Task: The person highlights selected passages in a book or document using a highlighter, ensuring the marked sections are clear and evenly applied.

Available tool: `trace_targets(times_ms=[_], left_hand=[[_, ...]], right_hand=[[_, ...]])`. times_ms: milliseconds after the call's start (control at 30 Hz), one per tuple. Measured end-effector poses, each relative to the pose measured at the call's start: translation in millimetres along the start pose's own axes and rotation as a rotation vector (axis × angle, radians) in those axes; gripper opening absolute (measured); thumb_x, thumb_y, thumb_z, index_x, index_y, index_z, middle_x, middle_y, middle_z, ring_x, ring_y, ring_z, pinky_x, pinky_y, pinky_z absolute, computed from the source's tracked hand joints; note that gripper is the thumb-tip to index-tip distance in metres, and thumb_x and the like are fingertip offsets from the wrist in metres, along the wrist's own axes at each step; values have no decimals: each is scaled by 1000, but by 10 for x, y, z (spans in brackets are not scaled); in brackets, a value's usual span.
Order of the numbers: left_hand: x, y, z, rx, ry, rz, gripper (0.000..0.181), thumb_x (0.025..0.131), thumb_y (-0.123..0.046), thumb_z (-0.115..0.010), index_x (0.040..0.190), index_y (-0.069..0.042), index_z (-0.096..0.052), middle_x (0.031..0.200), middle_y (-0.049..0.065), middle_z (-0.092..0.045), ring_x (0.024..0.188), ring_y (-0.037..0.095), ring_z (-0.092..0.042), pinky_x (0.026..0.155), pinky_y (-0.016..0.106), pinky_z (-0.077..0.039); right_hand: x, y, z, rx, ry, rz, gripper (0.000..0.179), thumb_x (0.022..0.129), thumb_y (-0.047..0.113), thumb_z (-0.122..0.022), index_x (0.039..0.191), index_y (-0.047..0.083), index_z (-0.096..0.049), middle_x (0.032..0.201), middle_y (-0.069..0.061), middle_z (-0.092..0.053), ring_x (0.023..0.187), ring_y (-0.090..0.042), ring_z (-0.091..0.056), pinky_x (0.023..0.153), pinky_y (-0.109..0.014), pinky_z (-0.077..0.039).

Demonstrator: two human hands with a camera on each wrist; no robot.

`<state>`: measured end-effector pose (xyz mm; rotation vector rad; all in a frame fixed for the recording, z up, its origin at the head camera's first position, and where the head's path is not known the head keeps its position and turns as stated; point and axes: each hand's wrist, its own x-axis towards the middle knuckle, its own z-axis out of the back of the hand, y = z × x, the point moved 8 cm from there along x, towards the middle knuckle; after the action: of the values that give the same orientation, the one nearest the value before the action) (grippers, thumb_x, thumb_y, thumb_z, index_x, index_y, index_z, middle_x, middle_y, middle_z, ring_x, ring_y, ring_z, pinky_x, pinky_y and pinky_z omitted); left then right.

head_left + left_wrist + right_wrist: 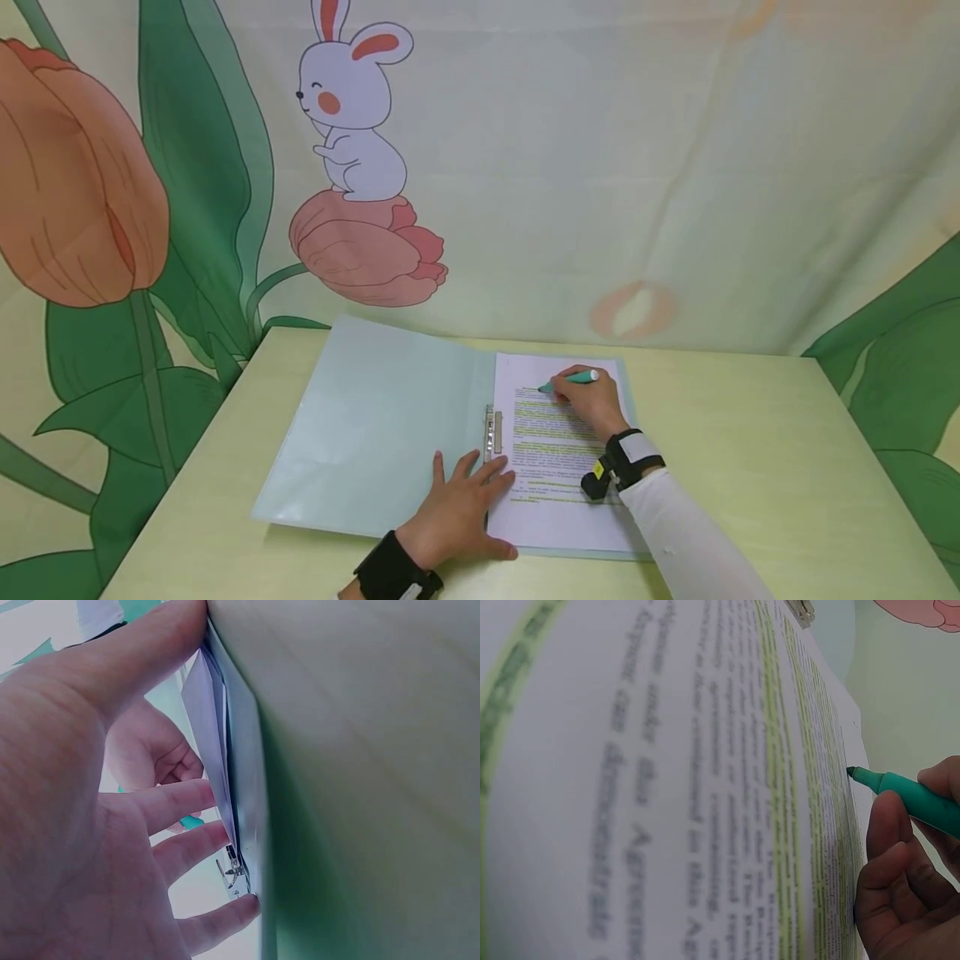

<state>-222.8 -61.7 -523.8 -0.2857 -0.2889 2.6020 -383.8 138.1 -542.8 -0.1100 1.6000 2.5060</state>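
Observation:
My right hand (592, 402) pinches a green highlighter (582, 377), its dark tip at the top lines of a printed page (555, 525). In the right wrist view the highlighter (911, 796) slants with its tip close over the paper, thumb and fingertips around the barrel. Several lines of the text carry yellow-green marking. The page lies in an opened pale blue folder (390, 417), beside its metal clip (492, 433). My left hand (461, 508) rests with spread fingers across the folder's spine and the page's lower left edge. In the left wrist view its fingertips (241, 906) touch the folder.
The folder lies on a light yellow-green table (757, 450). Behind the table's back edge hangs a cloth (540, 167) printed with a rabbit and tulips. Black straps with small devices (633, 457) sit on both wrists.

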Motion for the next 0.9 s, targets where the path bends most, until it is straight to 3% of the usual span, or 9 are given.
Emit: trace_targets(times_ms=[167, 467, 900], left_hand=[[8, -6, 16, -2, -6, -3, 95, 67, -67, -77, 146, -22, -48, 157, -1, -39, 145, 39, -31, 106, 80, -15], [6, -3, 16, -20, -1, -3, 96, 67, -68, -77, 146, -22, -48, 157, 0, -39, 144, 39, -31, 106, 80, -15], [-17, -6, 0, -27, -2, -7, 96, 67, -69, -76, 146, -21, -48, 157, 0, -39, 144, 40, -31, 105, 81, -15]], right_hand=[[14, -6, 27, 15, -2, -3, 22, 86, 34, -73, 95, 14, -75, 82, -3, -76, 76, -17, -72, 79, -32, -52], [-2, -10, 69, 4, -15, 45, 21, 86, 35, -71, 92, 15, -75, 78, -2, -74, 74, -17, -67, 70, -30, -49], [-16, -36, 54, 39, 7, 55, 20, 88, 32, -71, 94, 13, -74, 82, -7, -75, 75, -20, -69, 73, -31, -52]])
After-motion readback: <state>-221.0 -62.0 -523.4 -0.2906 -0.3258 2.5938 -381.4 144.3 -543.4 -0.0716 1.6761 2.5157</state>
